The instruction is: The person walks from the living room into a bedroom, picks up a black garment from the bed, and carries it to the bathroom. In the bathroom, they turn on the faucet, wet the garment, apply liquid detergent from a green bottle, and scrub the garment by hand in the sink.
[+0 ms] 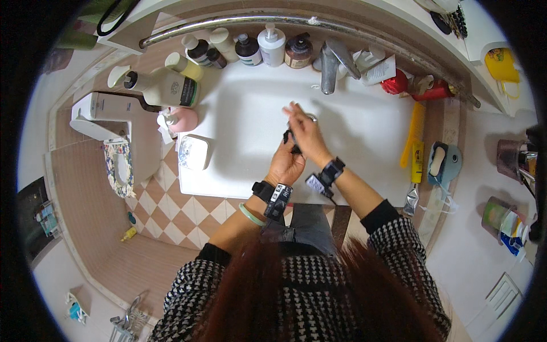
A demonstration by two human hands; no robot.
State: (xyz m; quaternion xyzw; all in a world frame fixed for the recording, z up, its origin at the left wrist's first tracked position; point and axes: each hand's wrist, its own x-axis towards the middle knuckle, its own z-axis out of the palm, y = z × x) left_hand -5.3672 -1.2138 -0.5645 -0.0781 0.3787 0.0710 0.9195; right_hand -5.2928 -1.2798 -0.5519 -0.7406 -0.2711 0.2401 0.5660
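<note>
My hands are together over the white washbasin (252, 141), near its drain. My left hand (285, 164) is palm up, with a small dark item (295, 148) lying at its fingers; what it is cannot be made out. My right hand (304, 130) lies over the fingers of the left, its own fingertips blurred, and it partly hides the dark item. Each wrist wears a black strap with a small device, and a pale green bangle (251, 214) circles the left forearm. Above the hands stands the metal faucet (328, 68).
Pump bottles (271, 45) line the basin's back rim. A pink soap dispenser (183, 119) and a white soap box (193, 152) are at the left. A yellow comb (413, 134), a yellow tube (416, 162) and a blue soap dish (453, 164) lie at the right. A metal rail (239, 19) runs behind.
</note>
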